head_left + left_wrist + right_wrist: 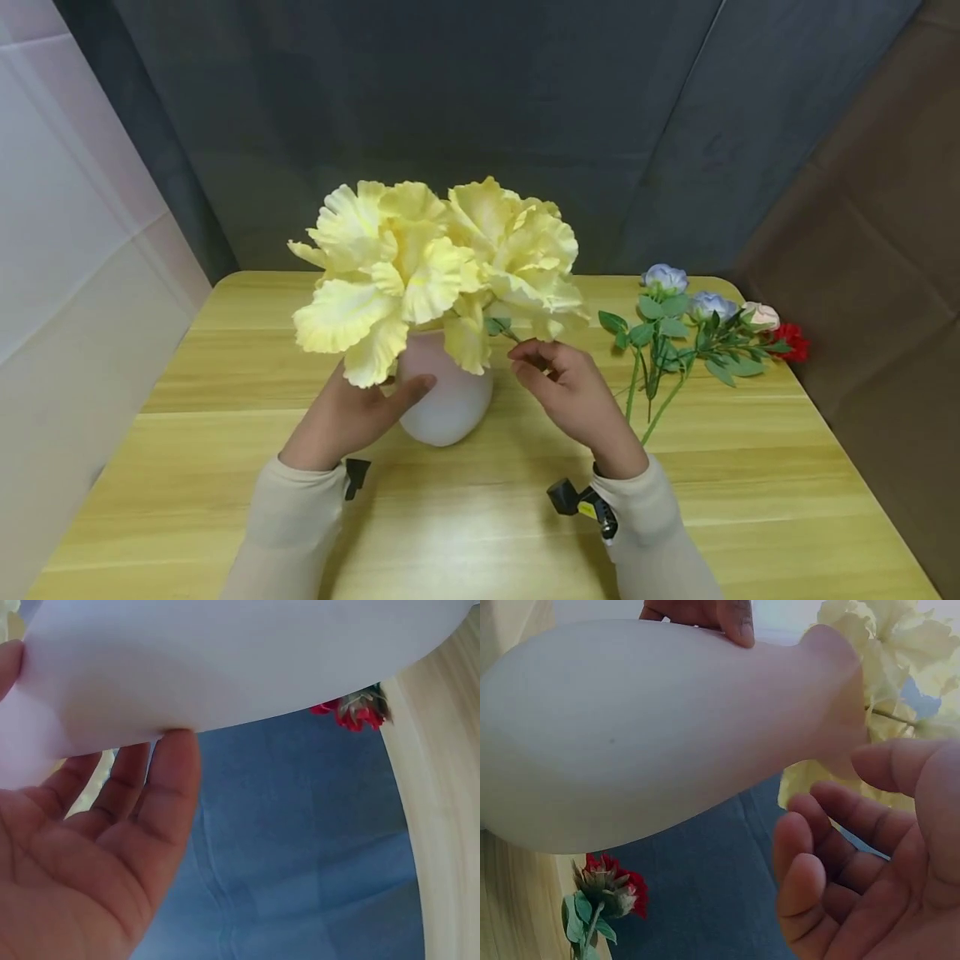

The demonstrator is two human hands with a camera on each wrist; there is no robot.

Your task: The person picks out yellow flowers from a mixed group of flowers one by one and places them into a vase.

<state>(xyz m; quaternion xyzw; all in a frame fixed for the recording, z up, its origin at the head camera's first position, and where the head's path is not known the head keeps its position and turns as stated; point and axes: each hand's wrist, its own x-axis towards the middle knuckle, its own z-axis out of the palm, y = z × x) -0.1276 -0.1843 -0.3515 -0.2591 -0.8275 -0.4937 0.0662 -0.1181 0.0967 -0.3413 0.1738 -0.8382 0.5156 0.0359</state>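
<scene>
A white and pale pink vase [442,408] stands on the table, and large yellow ruffled flowers [431,267] fill its mouth. My left hand [360,408] holds the vase at its left side, thumb in front and fingers behind. Beside the vase's rim is my right hand [566,387], its fingers loosely bent. The right wrist view shows a gap between its thumb and fingers, with nothing seen between them. A green leaf [497,325] and a thin stem show near those fingertips in the head view. Petals hide part of the vase's rim.
To the right on the wooden table [480,533] lie blue flowers [665,277], a pale pink flower [761,317] and a red flower [791,342], their green stems pointing toward me. A dark curtain [450,100] hangs behind the table.
</scene>
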